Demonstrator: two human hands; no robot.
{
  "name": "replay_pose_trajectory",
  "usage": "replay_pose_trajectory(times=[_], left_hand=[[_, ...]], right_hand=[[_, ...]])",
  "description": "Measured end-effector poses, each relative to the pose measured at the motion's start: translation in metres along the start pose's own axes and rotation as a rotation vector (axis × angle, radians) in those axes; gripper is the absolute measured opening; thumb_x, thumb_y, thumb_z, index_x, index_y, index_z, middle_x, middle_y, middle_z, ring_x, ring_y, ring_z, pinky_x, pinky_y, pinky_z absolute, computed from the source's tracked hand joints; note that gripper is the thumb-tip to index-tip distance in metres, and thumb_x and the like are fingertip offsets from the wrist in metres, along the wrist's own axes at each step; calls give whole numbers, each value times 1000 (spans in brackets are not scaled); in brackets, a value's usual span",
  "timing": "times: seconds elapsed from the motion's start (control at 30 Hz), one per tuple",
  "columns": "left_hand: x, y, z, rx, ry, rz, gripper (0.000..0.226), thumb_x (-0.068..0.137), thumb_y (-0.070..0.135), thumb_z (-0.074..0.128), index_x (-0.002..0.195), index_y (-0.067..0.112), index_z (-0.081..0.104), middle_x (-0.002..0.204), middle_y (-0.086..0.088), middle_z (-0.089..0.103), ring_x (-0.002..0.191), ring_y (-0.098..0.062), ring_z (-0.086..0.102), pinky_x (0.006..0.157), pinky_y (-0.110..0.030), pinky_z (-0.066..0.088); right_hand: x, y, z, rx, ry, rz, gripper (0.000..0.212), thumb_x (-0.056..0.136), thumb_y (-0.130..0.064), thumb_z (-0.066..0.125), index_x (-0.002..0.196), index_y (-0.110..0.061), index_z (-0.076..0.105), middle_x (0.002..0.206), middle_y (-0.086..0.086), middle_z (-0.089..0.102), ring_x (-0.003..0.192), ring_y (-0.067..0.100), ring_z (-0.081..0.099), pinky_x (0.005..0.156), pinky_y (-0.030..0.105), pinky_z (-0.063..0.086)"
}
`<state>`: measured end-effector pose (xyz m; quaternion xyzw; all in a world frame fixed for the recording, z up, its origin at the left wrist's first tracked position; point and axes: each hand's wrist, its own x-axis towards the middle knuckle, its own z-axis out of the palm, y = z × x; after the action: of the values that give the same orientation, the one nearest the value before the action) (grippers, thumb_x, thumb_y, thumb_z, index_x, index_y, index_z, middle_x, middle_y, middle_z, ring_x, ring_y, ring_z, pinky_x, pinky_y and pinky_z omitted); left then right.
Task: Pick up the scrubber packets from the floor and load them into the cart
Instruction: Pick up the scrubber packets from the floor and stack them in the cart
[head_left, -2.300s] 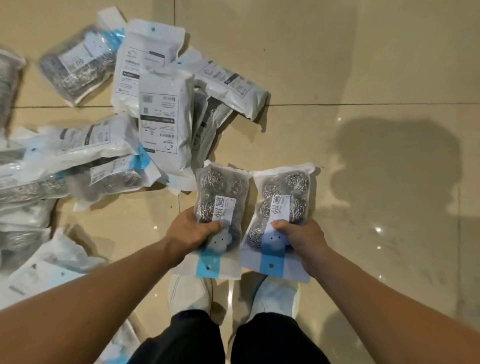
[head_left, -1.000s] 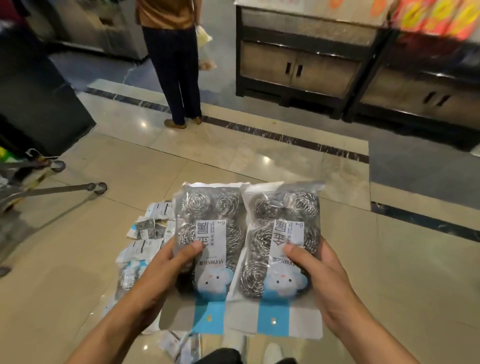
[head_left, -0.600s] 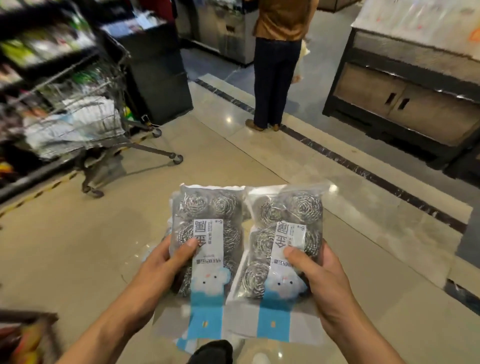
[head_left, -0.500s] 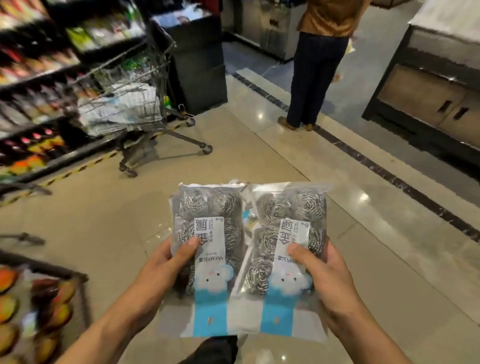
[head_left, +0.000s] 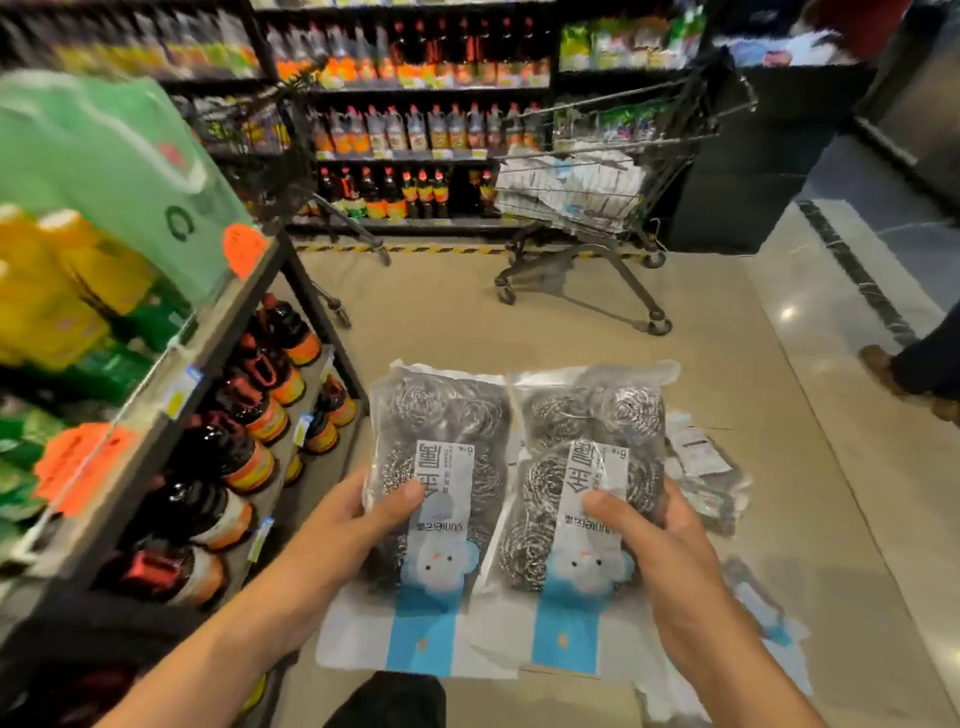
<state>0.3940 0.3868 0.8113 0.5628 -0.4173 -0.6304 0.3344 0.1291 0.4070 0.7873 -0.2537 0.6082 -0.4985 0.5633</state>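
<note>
I hold two clear packets of steel-wool scrubbers side by side at waist height. My left hand (head_left: 343, 535) grips the left scrubber packet (head_left: 441, 447), thumb on its white label. My right hand (head_left: 660, 545) grips the right scrubber packet (head_left: 592, 441) the same way. Both have blue and white header cards pointing toward me. The wire shopping cart (head_left: 597, 171) stands ahead across the floor, holding several white packets. More scrubber packets (head_left: 701, 467) lie on the floor just right of my hands.
A shelf unit (head_left: 171, 395) with dark bottles and orange price tags stands close on my left. Bottle-filled shelves (head_left: 415, 130) line the far wall behind the cart. Another person's shoe and leg (head_left: 914, 369) are at the right edge. A second cart's frame (head_left: 332, 228) stands at left.
I have stood up from the floor pile with both packets and turned left. The cart has come from the left edge to straight ahead, and the shelf unit now fills the left side.
</note>
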Motion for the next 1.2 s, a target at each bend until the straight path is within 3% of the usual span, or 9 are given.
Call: replay_pose_trajectory(times=[0.2, 0.33, 0.4, 0.47, 0.67, 0.87, 0.97, 1.07, 1.2], left_hand=[[22, 3, -94, -100, 129, -53, 40, 91, 28, 66, 132, 27, 65, 123, 0, 77, 113, -20, 73, 101, -42, 50], [58, 8, -151, -142, 144, -85, 53, 79, 31, 85, 128, 22, 67, 122, -6, 77, 109, -22, 75, 91, -39, 52], [78, 13, -169, -163, 124, -104, 59, 72, 30, 89, 127, 22, 69, 123, -7, 76, 110, -24, 74, 95, -44, 52], [100, 16, -182, -154, 108, -118, 48, 82, 24, 82, 128, 22, 68, 123, -5, 76, 112, -25, 73, 102, -47, 50], [169, 41, -190, -108, 75, -151, 27, 96, 4, 59, 120, 10, 70, 107, -8, 81, 93, -20, 78, 68, -23, 59], [265, 80, -198, -65, 65, -186, 28, 94, 3, 61, 119, 12, 71, 106, -8, 81, 98, -27, 77, 83, -39, 55], [323, 111, -197, -42, 61, -167, 27, 96, -1, 58, 116, 9, 72, 101, -9, 81, 89, -23, 78, 73, -34, 57], [380, 150, -187, -16, 26, -158, 27, 95, -8, 55, 106, 8, 73, 92, -8, 82, 72, -15, 78, 55, -20, 56], [441, 191, -175, 24, -11, -122, 34, 92, -13, 57, 113, 9, 72, 102, -5, 82, 88, -10, 77, 63, -14, 55]], right_hand=[[44, 6, 105, -88, -117, 48, 37, 85, -1, 77, 115, -20, 68, 99, -2, 82, 86, 13, 78, 67, 22, 57], [73, 9, 157, -109, -73, 53, 40, 83, -3, 80, 117, -19, 68, 97, -3, 82, 85, 12, 78, 74, 32, 55], [84, 7, 175, -99, -48, 64, 42, 82, -4, 81, 118, -20, 67, 96, -4, 82, 84, 12, 78, 74, 33, 55], [96, 8, 188, -82, -8, 85, 45, 81, -7, 82, 121, -21, 67, 99, -3, 82, 87, 14, 79, 78, 34, 57], [136, -20, 213, -90, 80, 88, 38, 84, -4, 80, 114, -23, 69, 96, -4, 82, 80, 10, 78, 67, 28, 55], [218, -55, 235, -66, 119, 79, 35, 84, -7, 81, 110, -26, 70, 89, -10, 81, 85, 13, 77, 75, 31, 53], [271, -77, 247, -38, 111, 77, 37, 83, -9, 81, 114, -25, 70, 94, -9, 81, 98, 18, 74, 85, 37, 53], [326, -101, 251, 12, 125, 84, 40, 81, -7, 82, 117, -22, 70, 92, -8, 81, 96, 15, 72, 72, 27, 49], [375, -137, 250, 56, 148, 101, 54, 78, -12, 85, 125, -29, 66, 104, -11, 80, 102, 16, 68, 82, 28, 49]])
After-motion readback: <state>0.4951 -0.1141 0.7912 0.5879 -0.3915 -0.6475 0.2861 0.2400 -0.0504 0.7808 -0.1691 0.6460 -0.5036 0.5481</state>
